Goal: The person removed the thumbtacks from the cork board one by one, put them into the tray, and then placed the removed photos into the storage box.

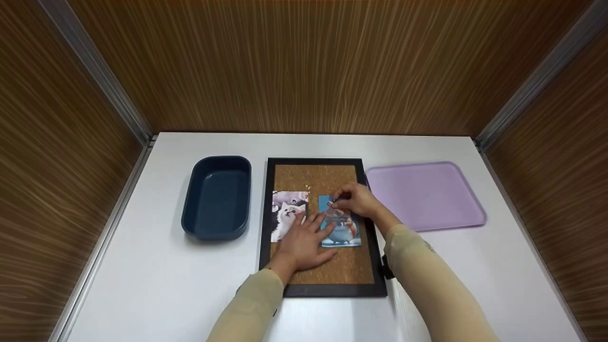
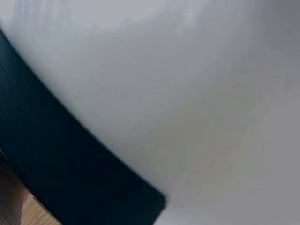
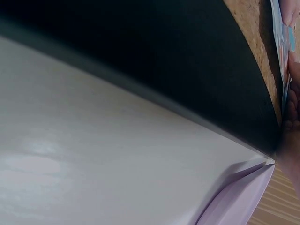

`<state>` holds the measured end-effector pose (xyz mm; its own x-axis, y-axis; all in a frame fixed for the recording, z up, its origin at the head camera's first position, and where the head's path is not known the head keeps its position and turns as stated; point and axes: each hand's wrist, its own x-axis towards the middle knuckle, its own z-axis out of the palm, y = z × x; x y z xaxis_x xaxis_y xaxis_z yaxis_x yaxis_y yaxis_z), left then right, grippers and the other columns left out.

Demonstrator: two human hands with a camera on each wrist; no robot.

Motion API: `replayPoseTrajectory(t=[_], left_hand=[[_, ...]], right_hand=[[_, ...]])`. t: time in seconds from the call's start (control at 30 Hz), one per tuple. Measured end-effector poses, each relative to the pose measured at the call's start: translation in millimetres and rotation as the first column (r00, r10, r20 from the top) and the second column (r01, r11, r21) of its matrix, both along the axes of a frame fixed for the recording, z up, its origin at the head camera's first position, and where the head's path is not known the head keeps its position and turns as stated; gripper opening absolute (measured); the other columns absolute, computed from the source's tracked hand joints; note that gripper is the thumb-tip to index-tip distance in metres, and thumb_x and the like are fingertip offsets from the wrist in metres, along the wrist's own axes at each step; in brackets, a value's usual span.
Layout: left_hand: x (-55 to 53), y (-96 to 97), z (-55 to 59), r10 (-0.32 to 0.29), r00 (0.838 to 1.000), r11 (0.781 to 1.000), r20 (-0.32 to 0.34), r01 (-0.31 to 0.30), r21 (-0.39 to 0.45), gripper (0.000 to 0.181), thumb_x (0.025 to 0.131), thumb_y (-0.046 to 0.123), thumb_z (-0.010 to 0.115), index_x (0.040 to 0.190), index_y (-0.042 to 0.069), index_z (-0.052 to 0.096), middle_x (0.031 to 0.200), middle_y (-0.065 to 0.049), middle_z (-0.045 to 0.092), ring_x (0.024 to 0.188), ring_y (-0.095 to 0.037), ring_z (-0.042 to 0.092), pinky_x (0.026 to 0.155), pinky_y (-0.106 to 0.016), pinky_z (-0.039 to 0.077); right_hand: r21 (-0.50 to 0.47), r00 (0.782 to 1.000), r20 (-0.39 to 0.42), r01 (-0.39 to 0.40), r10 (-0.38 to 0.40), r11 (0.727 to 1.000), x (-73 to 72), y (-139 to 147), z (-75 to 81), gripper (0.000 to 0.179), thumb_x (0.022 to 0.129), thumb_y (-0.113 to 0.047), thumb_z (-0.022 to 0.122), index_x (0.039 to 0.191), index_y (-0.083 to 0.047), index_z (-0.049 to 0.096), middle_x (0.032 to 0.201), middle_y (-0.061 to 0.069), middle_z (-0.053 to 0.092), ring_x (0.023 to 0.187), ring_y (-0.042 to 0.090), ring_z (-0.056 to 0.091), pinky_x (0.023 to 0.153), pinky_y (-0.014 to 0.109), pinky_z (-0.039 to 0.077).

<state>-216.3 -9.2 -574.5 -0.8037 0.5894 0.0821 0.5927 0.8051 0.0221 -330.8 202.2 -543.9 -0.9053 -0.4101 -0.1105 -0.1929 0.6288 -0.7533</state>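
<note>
A black-framed corkboard (image 1: pixel 327 273) lies flat on the white table. On its left half is a picture card of a white kitten (image 1: pixel 285 216); to the right is a blue picture card with a fishbowl (image 1: pixel 343 235). My left hand (image 1: pixel 304 247) lies spread between the two cards, fingertips on the blue card's left side and over the kitten card's edge. Near the blue card's top, my right hand (image 1: pixel 357 199) pinches a tiny pale thing, apparently a pushpin (image 1: pixel 330 203), mostly hidden by the fingers. In the right wrist view the blue card (image 3: pixel 280 42) appears edge-on beside the fingers.
Several tiny pale pins (image 1: pixel 308 188) sit on the cork above the cards. A dark blue rectangular tub (image 1: pixel 216 232) stands left of the board. To the right, a lilac tray (image 1: pixel 427 194) lies close to the frame. Wood-grain panels (image 1: pixel 304 66) surround the table.
</note>
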Motion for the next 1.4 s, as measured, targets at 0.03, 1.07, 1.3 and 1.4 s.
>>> replayPoseTrajectory(t=[0.03,1.07,1.3,1.4], left_hand=[[0.1,-0.1,0.1,0.000,1.000,1.000,0.001,0.000,0.001,0.077,0.089,0.078,0.022,0.151,0.035,0.036,0.157,-0.003,0.031,0.141,-0.026,0.032,0.114,-0.054,0.022],[-0.6,-1.8,0.2,-0.007,1.000,1.000,0.008,0.007,0.008,0.076,0.089,0.077,0.024,0.151,0.034,0.035,0.157,-0.004,0.031,0.143,-0.028,0.029,0.113,-0.054,0.022],[-1.7,-1.5,1.2,-0.005,1.000,1.000,0.006,0.005,-0.008,0.077,0.089,0.077,0.022,0.152,0.034,0.034,0.158,-0.004,0.030,0.142,-0.027,0.030,0.113,-0.054,0.023],[-2.0,-0.9,0.7,-0.004,1.000,1.000,0.013,0.004,-0.015,0.077,0.089,0.078,0.020,0.152,0.035,0.034,0.158,-0.003,0.029,0.142,-0.026,0.030,0.113,-0.054,0.022]], right_hand=[[0.000,1.000,0.000,0.000,0.000,1.000,0.0,0,0.1,0.011,0.083,-0.015,0.078,0.091,-0.012,0.072,0.100,0.004,0.062,0.087,0.018,0.061,0.070,0.029,0.051],[-0.076,1.000,0.010,-0.017,0.018,0.997,-4.8,3,-1.6,0.008,0.083,-0.016,0.078,0.081,-0.011,0.072,0.097,0.005,0.061,0.089,0.018,0.055,0.073,0.028,0.047],[-0.120,0.999,0.008,-0.036,0.037,0.992,-3.3,3,3.1,0.005,0.085,-0.010,0.076,0.081,-0.009,0.072,0.093,0.006,0.062,0.087,0.019,0.055,0.073,0.029,0.045],[-0.151,0.999,0.011,-0.050,0.053,0.987,-1.0,3,7.9,0.004,0.085,-0.007,0.075,0.083,-0.005,0.071,0.094,0.011,0.063,0.088,0.023,0.055,0.072,0.028,0.045]])
